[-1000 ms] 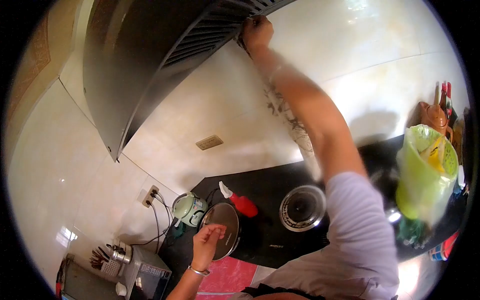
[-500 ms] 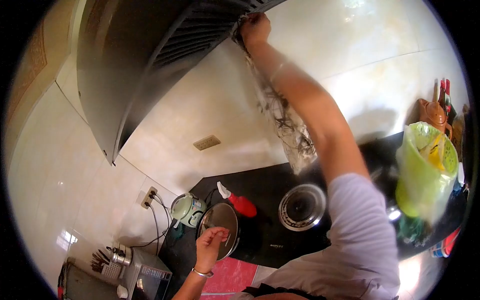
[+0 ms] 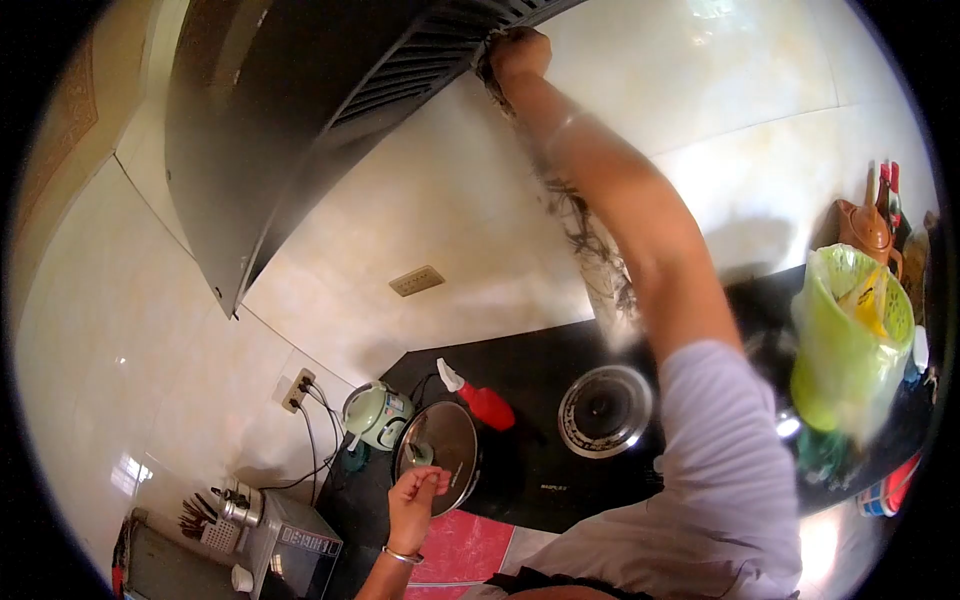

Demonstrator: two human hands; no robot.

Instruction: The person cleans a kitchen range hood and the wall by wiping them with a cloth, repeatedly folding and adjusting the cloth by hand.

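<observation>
Right hand and cloth at the range hood, seen from the head. The streaked cloth [image 3: 603,268] hangs beneath the slatted edge of the range hood [image 3: 285,120], in front of the pale tiled wall [image 3: 490,240]. Its long axis runs downward and away from the hood at a slant, nearly in line with the raised right forearm [image 3: 600,165], which covers part of its length. The gathered end points up at the hood's slats; the free end points away from the hood, down toward the black cooktop [image 3: 540,500]. The cloth is limp, long and narrow, its ground off-white, crossed by dark, branching streaks that are densest near the hood; whether these are print or grime cannot be told in this view. Its lower end looks paler and slightly blurred.

The right hand [image 3: 518,55] is clenched on the bunched upper end, directly at the hood's edge. The left hand [image 3: 418,490], well apart from it and far below the hood, is loosely closed, the thumb drawn in beside the fingers, in front of a round dark lid [image 3: 455,440]; a bracelet [image 3: 402,555] circles its wrist. Also below the hood lie a red spray bottle [image 3: 488,407] and a round burner [image 3: 604,411]
</observation>
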